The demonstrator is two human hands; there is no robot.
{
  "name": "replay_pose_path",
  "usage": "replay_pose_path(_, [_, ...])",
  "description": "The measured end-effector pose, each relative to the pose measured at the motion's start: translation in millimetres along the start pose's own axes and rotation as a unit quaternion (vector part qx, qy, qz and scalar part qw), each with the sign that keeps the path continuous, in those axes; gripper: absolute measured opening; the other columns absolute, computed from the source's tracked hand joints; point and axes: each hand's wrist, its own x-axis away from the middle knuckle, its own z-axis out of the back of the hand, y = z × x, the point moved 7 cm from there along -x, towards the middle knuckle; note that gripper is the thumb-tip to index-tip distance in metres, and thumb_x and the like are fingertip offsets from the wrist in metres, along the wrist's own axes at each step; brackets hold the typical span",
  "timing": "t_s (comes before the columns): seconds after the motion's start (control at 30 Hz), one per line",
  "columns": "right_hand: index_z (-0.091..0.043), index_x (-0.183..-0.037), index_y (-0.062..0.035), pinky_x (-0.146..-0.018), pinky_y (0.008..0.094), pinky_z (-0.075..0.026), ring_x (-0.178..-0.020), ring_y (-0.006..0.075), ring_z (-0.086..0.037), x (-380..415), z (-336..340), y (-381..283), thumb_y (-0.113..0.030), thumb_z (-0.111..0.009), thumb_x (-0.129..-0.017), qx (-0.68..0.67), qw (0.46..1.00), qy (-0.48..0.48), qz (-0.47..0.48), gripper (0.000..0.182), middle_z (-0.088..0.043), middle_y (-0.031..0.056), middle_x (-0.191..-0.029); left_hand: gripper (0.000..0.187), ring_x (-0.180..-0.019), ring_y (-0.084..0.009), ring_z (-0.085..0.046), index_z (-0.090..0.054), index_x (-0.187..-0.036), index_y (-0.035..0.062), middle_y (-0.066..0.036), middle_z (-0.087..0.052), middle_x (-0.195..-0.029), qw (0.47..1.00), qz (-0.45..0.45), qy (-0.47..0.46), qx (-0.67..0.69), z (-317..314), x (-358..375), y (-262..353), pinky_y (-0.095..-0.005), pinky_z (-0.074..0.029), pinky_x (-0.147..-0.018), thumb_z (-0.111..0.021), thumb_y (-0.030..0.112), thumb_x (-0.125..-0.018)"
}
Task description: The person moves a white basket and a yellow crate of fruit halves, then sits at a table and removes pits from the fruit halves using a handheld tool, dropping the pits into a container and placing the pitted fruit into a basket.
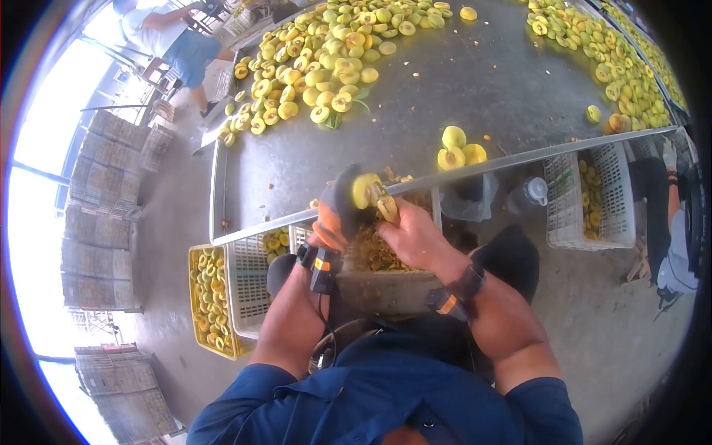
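My left hand [340, 208], in a black and orange glove, is closed around a yellow-green peach half [363, 190] above the table's front edge. My bare right hand [417, 233] grips a brass-coloured pitting tool [383, 202], whose tip meets the fruit; the tool's exact shape is partly hidden by my fingers. Three peach halves [454, 148] sit together on the metal table [445, 89], to the right of my hands. Below my hands, a crate [378, 248] holds brownish pits and scraps.
A large heap of peach halves [326, 55] covers the table's far left, another heap [612, 63] its right. Yellow [194, 256] and white [241, 285] crates stand at left, a white crate [589, 196] at right. A plastic jug [528, 194] hangs near it. Other people [174, 48] are nearby.
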Motion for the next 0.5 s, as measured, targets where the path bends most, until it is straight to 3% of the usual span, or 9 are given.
replay_pose_path(0.1, [-0.065, -0.118, 0.0041, -0.09, 0.0485, -0.054, -0.102, 0.0488, -0.069, -3.8, 0.2, 4.0, -0.017, -0.062, -0.097, -0.027, 0.999, -0.02, 0.005, 0.029, -0.073, 0.0296, -0.105, 0.04, -0.12, -0.0261, -0.071, -0.05, -0.147, -0.0039, -0.018, -0.072, -0.132, 0.971, 0.115, -0.05, 0.205, -14.6, -5.3, -18.5, -0.0366, -0.058, -0.104, -0.056, 0.004, -0.109])
replay_pose_path(0.2, [-0.066, -0.115, 0.0049, -0.09, 0.0483, -0.053, -0.101, 0.0486, -0.068, -6.2, -5.6, 11.7, -0.019, -0.06, -0.097, -0.025, 0.999, -0.04, 0.013, 0.03, -0.072, 0.0291, -0.104, 0.035, -0.121, -0.0251, -0.069, -0.053, -0.146, -0.0044, -0.019, -0.072, -0.133, 0.928, 0.182, 0.029, 0.325, -10.9, -4.0, -2.8, -0.0366, -0.057, -0.106, -0.052, 0.007, -0.113])
replay_pose_path(0.33, [-0.067, -0.111, 0.0056, -0.089, 0.0498, -0.052, -0.1, 0.0489, -0.068, -7.7, -8.3, 11.4, -0.02, -0.059, -0.097, -0.023, 0.997, -0.073, -0.02, 0.03, -0.072, 0.0293, -0.102, 0.028, -0.114, -0.0229, -0.071, -0.061, -0.137, -0.0037, -0.018, -0.072, -0.132, 0.95, 0.171, 0.045, 0.258, -8.1, -6.6, 3.4, -0.0356, -0.059, -0.1, -0.053, 0.007, -0.112])
replay_pose_path(0.4, [-0.066, -0.11, 0.0058, -0.089, 0.0507, -0.052, -0.099, 0.05, -0.067, -8.0, -7.3, 10.3, -0.02, -0.059, -0.097, -0.037, 0.997, -0.062, 0.007, 0.03, -0.071, 0.0296, -0.1, 0.027, -0.11, -0.0215, -0.072, -0.064, -0.133, -0.0032, -0.016, -0.072, -0.13, 0.97, 0.152, 0.043, 0.185, -6.2, -10.3, 15.7, -0.035, -0.061, -0.096, -0.051, 0.005, -0.112])
replay_pose_path(0.5, [-0.066, -0.108, 0.006, -0.083, 0.0486, -0.052, -0.09, 0.0446, -0.068, -9.2, -13.8, 16.9, -0.018, -0.058, -0.098, -0.048, 0.997, -0.052, -0.005, 0.027, -0.072, 0.0259, -0.093, 0.03, -0.105, -0.0246, -0.072, -0.068, -0.127, 0.0005, -0.015, -0.071, -0.122, 0.959, 0.164, 0.103, 0.206, -14.3, -6.4, 15.0, -0.0351, -0.059, -0.088, -0.062, -0.001, -0.097])
